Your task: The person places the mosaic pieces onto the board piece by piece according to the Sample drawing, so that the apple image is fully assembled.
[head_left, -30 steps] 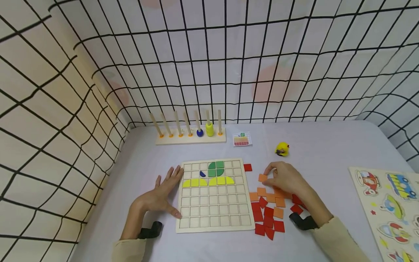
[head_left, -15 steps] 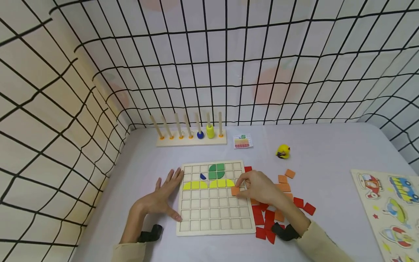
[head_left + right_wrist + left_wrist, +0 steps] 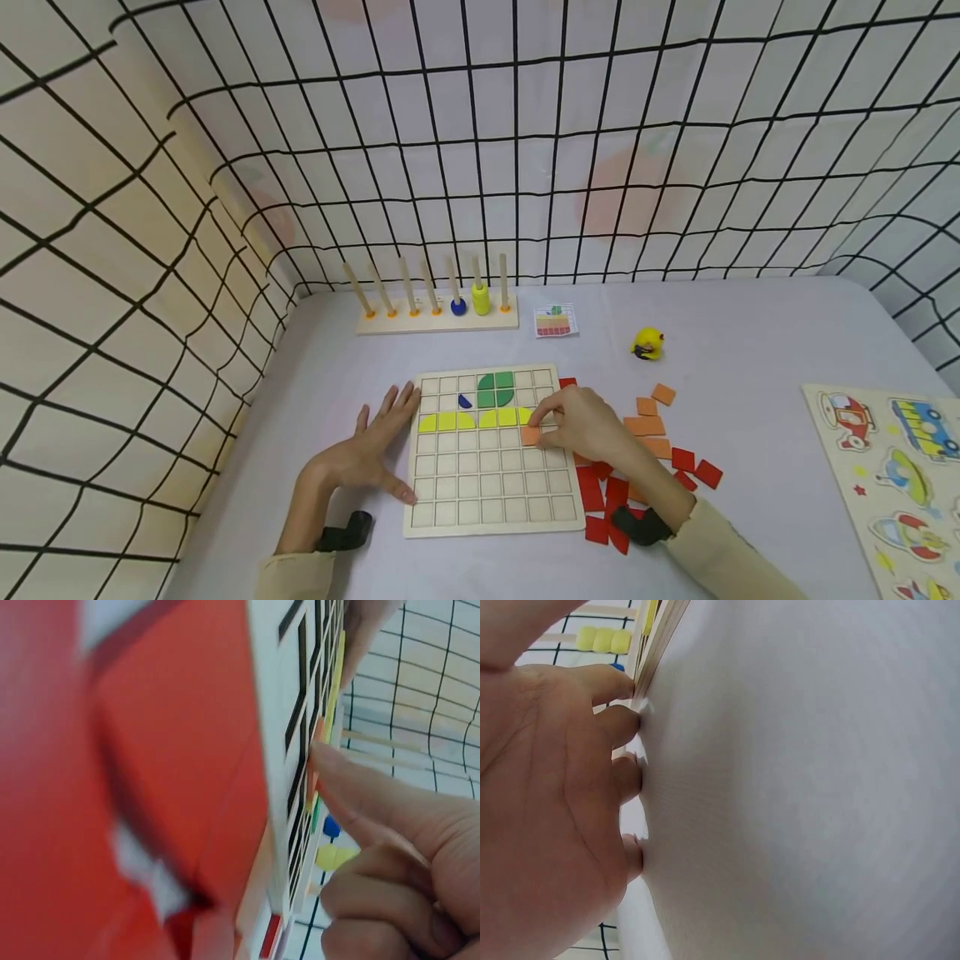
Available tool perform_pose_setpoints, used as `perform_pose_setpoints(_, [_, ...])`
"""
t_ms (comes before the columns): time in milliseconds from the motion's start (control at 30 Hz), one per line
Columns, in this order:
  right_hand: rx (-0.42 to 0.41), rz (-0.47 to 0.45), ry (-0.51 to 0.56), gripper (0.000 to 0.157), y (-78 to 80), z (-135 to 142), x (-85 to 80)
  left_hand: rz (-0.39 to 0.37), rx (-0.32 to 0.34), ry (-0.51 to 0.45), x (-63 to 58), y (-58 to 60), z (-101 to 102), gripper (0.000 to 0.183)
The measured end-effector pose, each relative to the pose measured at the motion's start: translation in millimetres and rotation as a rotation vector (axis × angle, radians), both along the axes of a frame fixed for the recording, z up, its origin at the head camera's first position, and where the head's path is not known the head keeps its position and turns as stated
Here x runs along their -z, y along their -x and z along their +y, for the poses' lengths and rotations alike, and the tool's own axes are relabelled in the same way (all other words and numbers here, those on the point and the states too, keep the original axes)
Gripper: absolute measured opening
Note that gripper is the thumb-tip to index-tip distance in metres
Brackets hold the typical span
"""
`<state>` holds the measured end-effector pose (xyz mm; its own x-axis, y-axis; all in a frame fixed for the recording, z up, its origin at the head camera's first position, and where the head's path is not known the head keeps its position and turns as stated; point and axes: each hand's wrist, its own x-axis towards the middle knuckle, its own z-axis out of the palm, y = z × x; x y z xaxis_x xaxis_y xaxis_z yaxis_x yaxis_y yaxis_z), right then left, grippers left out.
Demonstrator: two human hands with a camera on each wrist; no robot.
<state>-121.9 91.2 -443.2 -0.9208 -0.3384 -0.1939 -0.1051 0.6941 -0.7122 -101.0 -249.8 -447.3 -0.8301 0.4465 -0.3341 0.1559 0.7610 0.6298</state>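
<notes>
A wooden grid board lies flat on the table, with a row of yellow tiles, a green shape of several tiles and a small dark blue piece set in its cells. My right hand pinches an orange square tile between thumb and index finger, just below the right end of the yellow row. In the right wrist view that orange tile is at the board's surface. My left hand rests spread along the board's left edge, fingers straight, thumb touching the lower left side.
Loose orange tiles and red tiles lie right of the board. Behind it stand a peg rack with beads and a small picture card. A yellow duck and a picture puzzle board are farther right.
My right hand has carried the orange tile left from the loose pile onto the board, then slightly farther left. My left hand has stayed at the board's edge.
</notes>
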Motion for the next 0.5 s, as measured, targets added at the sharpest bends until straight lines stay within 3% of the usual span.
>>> perform_pose_setpoints(267, [0.006,-0.015,0.035,0.018,-1.1,6.7,-3.6,-0.003,-0.002,-0.011,0.5,0.6,-0.6,0.15])
perform_pose_setpoints(500, [0.107,0.02,0.018,0.027,1.9,66.2,-14.6,-0.004,-0.003,-0.014,0.8,-0.6,-0.7,0.15])
